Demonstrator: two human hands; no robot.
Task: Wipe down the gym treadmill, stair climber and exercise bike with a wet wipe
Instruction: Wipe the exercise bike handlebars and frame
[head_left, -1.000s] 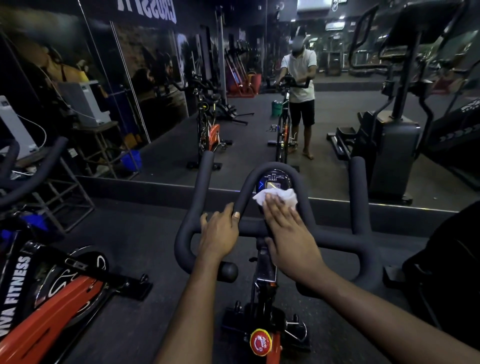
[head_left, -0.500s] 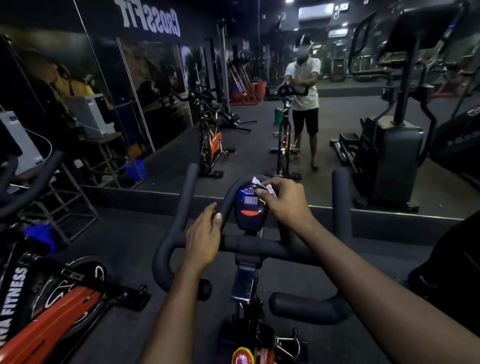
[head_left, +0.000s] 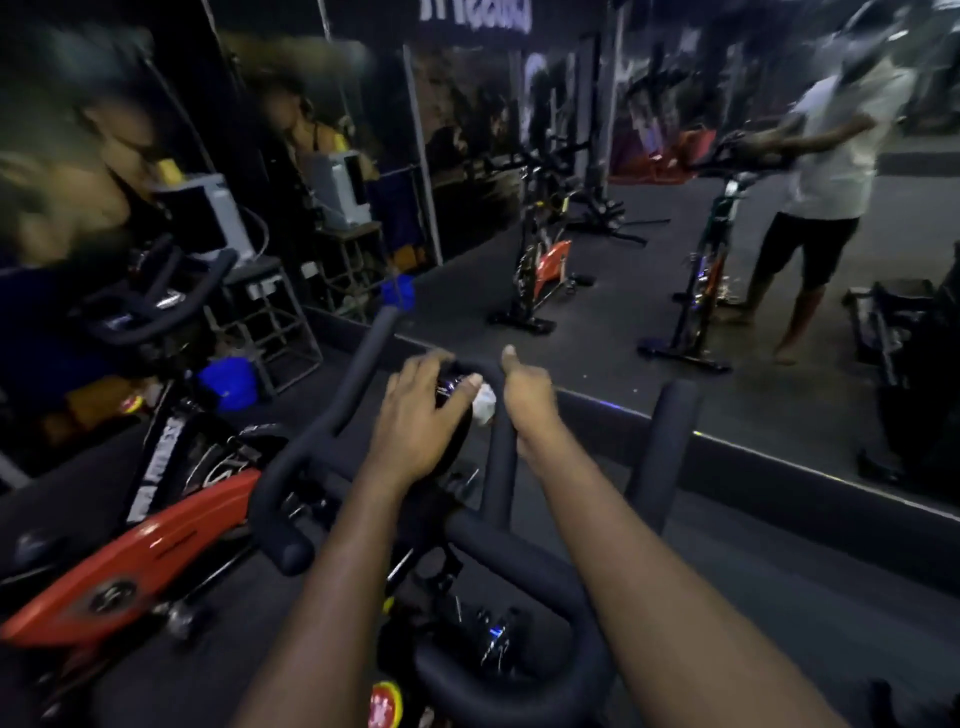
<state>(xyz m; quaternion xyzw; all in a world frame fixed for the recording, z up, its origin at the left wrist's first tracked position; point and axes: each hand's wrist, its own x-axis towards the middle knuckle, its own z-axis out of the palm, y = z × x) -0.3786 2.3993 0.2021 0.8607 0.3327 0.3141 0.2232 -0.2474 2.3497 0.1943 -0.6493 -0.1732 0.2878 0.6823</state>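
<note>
on the near left an orange bike (head_left: 156, 545) is standing just beside the one being cleaned, with a blue bucket (head_left: 228, 382) sitting on the floor beyond it. the person is leaning over the exercise bike (head_left: 457, 577), both arms reaching to the middle of its black handlebar (head_left: 509, 551). the left hand (head_left: 415, 421) is cupping the console (head_left: 451, 385), fingers curling over its top and thumb coming round its right side, so it is steadying the console rather than wiping.

just right of that thumb the wet wipe (head_left: 484, 408) is showing as a small white wad, lying against the inner loop of the bar. the right hand (head_left: 527, 397) is gripping it there with the thumb sticking up. its fingers are wrapping away behind the loop, and with the blur i cannot tell how tightly they are closing.

to my eye the console edge and the loop are the step in hand. doing it well is going to need the wad opened flatter, the hand sliding right round the loop so the far side is getting wet too, and the left hand bracing so the console is not twisting. the upright grip (head_left: 670, 431) to the right is looking like the next stretch. beyond it, the mirror (head_left: 779, 332) is showing the same pose.
</note>
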